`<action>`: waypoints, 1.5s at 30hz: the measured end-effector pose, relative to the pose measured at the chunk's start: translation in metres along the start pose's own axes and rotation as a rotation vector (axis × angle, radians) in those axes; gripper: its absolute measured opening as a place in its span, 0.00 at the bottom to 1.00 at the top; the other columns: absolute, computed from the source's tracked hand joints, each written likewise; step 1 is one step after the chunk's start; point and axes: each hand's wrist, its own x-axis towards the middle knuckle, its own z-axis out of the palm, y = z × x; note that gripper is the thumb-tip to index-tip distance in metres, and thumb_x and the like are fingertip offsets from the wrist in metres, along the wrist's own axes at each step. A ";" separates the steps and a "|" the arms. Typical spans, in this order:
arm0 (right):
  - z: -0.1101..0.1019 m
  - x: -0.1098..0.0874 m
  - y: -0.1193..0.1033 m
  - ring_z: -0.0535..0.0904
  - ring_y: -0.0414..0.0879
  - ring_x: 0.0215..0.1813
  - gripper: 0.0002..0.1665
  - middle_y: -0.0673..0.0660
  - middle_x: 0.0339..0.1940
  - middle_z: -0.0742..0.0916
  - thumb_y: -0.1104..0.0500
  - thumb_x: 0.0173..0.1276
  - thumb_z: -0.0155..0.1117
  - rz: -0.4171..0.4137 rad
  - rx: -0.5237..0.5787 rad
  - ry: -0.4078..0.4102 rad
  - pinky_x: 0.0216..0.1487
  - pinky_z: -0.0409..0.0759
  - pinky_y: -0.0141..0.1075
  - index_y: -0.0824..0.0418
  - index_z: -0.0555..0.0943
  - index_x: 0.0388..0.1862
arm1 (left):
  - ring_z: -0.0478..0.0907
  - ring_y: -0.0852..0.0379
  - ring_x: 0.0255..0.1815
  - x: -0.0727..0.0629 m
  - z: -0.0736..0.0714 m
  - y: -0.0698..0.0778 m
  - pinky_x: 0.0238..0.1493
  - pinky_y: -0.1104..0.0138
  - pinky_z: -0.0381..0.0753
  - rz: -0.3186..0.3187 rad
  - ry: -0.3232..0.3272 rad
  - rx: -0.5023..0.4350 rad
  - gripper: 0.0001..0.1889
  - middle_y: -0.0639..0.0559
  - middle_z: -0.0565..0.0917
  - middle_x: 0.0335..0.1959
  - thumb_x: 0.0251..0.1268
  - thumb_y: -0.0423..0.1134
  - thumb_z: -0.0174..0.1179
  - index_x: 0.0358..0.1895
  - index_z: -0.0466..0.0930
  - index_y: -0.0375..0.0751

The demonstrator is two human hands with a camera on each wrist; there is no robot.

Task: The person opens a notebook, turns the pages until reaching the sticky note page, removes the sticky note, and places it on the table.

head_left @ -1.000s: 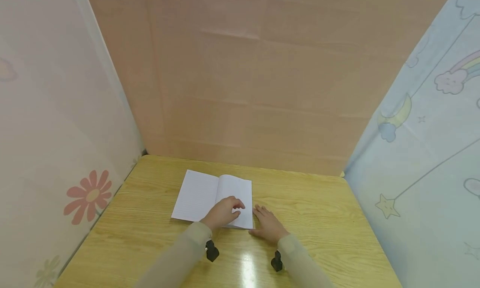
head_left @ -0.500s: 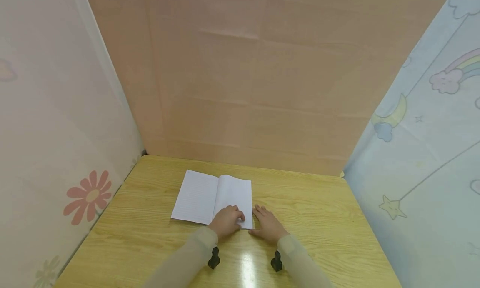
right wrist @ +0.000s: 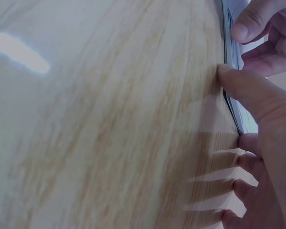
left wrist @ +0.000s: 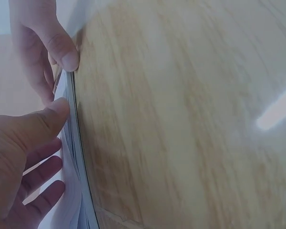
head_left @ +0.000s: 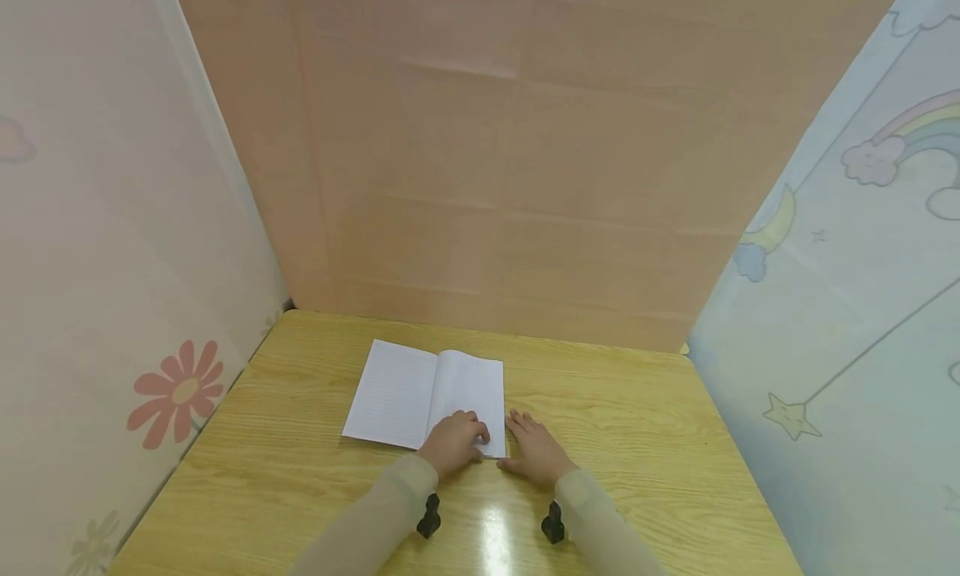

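Observation:
An open notebook (head_left: 393, 397) with white ruled pages lies on the wooden table. Over the near right part of its right page sits my left hand (head_left: 453, 444), fingers loosely bent. In the left wrist view its thumb (left wrist: 57, 109) tip is at the near edge of the pages (left wrist: 69, 191), the other fingers over the paper. My right hand (head_left: 538, 453) rests on the table along the notebook's right side with fingers spread. Its thumb (right wrist: 238, 81) reaches round to the near right corner, and its fingertips (right wrist: 245, 162) stand by the right edge.
The table (head_left: 637, 443) stretches out to the right of the notebook. A tan sheet (head_left: 495, 184) hangs behind the table; patterned panels (head_left: 847, 309) flank it. Each wrist carries a small black camera (head_left: 428, 516).
My left hand has come down and nearer from above the right page to its near edge, then stayed there. The right hand and the notebook have kept their places.

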 end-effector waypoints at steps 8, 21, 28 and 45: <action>0.000 0.000 -0.001 0.55 0.65 0.76 0.50 0.64 0.76 0.62 0.36 0.63 0.63 0.004 0.010 -0.002 0.71 0.58 0.60 0.64 0.62 0.73 | 0.76 0.62 0.38 0.001 0.001 -0.003 0.40 0.69 0.78 -0.010 0.001 -0.070 0.09 0.63 0.79 0.34 0.56 0.44 0.70 0.40 0.85 0.53; 0.000 0.000 0.000 0.56 0.64 0.76 0.50 0.65 0.76 0.63 0.36 0.62 0.64 0.007 0.014 0.002 0.71 0.58 0.59 0.64 0.63 0.73 | 0.79 0.63 0.42 0.000 -0.007 -0.004 0.46 0.66 0.80 -0.047 -0.034 -0.281 0.13 0.57 0.84 0.40 0.64 0.29 0.59 0.47 0.83 0.50; 0.000 -0.001 -0.002 0.56 0.64 0.76 0.50 0.65 0.76 0.62 0.36 0.62 0.64 0.010 0.009 0.002 0.71 0.59 0.59 0.65 0.63 0.73 | 0.79 0.60 0.43 -0.006 -0.011 -0.010 0.46 0.64 0.79 -0.105 0.027 -0.406 0.12 0.54 0.84 0.44 0.65 0.28 0.57 0.47 0.83 0.46; -0.001 0.000 -0.002 0.56 0.64 0.76 0.51 0.64 0.76 0.62 0.35 0.62 0.63 0.023 0.008 -0.006 0.72 0.58 0.58 0.65 0.62 0.73 | 0.73 0.61 0.33 -0.028 -0.069 -0.026 0.36 0.69 0.77 -0.196 0.245 -0.535 0.14 0.57 0.78 0.35 0.63 0.29 0.61 0.51 0.82 0.45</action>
